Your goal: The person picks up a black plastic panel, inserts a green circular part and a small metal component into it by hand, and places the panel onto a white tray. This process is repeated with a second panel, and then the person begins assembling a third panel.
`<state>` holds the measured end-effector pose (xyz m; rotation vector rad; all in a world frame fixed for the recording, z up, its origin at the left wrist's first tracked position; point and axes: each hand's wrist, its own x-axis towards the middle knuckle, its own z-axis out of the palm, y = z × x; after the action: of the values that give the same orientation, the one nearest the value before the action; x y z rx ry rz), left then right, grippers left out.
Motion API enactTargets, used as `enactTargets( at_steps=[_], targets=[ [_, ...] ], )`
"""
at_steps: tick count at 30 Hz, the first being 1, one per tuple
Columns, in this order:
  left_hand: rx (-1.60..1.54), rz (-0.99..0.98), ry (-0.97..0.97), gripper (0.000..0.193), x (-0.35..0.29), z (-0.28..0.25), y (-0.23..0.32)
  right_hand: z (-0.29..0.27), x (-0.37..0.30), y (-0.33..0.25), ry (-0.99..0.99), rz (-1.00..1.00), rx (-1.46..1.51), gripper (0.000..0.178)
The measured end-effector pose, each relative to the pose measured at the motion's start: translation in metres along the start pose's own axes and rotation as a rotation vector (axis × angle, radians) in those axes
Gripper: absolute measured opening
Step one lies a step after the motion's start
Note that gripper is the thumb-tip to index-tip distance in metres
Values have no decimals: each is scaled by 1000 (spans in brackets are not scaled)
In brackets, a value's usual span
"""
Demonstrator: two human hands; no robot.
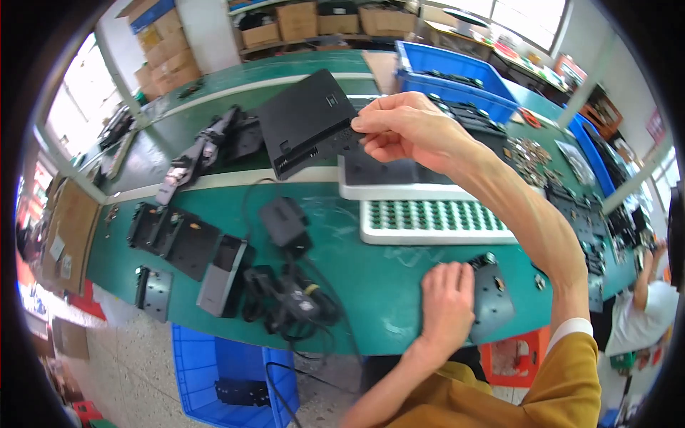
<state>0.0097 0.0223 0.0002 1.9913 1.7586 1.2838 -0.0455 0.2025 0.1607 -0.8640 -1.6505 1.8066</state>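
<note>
My right hand (399,128) is raised over the bench, pinching the right edge of a flat black plastic housing (303,118). The housing is tilted, with a small square cutout and slots along its lower edge. Down near the front edge of the bench, my left hand (448,303) lies with its fingers curled under. Beside it, on the right, is a black panel (494,307) with a small metal-and-circuit part at its top end. The left fingertips are hidden, so whether they hold anything is unclear.
A white tray (435,222) with rows of small green parts lies mid-bench, behind it dark panels. Left are black housings (189,246), a power adapter (284,221) and tangled cables (296,296). A blue crate (457,85) stands at the back; another blue bin (196,371) sits below.
</note>
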Motion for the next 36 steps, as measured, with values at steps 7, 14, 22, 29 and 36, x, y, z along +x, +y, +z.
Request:
enactTargets(
  at_steps=[7, 14, 22, 29, 36],
  targets=[
    [-129, -72, 165, 32, 7, -2, -7, -83, -172, 3, 220, -237, -503, 14],
    [-885, -476, 304, 23, 10, -18, -6, -134, -268, 68, 344, -840, -1097, 20],
    [-1231, -437, -86, 70, 9, -42, -2, -142, -294, 105, 276, -1118, -1375, 25],
    [-1071, -451, -54, 51, -3, -58, 11, -143, -294, 131, 292, -1035, -1245, 24],
    [-995, -367, 296, 54, -27, -73, -7, -125, -303, 143, 467, -535, -629, 31]
  ],
)
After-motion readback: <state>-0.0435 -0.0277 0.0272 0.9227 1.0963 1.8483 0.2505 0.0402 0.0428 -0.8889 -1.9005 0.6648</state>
